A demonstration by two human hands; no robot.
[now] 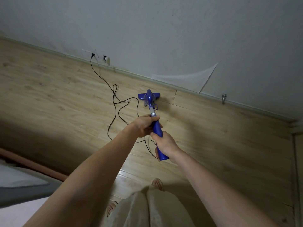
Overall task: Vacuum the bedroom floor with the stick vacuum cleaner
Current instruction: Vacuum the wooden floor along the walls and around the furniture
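**Floor head at the skirting, cord loose beside it**

Sandalled feet (157, 184) and pale trousers stand at six o'clock on the wood-look laminate floor (49, 89). Beyond them the right hand (165, 145) wraps the blue handle of the stick vacuum cleaner (158, 128) near its butt, fingers curled round; the left hand (144, 126) grips higher up at the grey collar. Farther, toward twelve o'clock, the floor head (150, 96) sits flat just beside the skirting board (188, 91). At eleven o'clock the black cord (114, 102) loops to a wall socket (93, 55). A sweeping stroke along the wall seems in hand; next, I judge, draw back clear of the cord.
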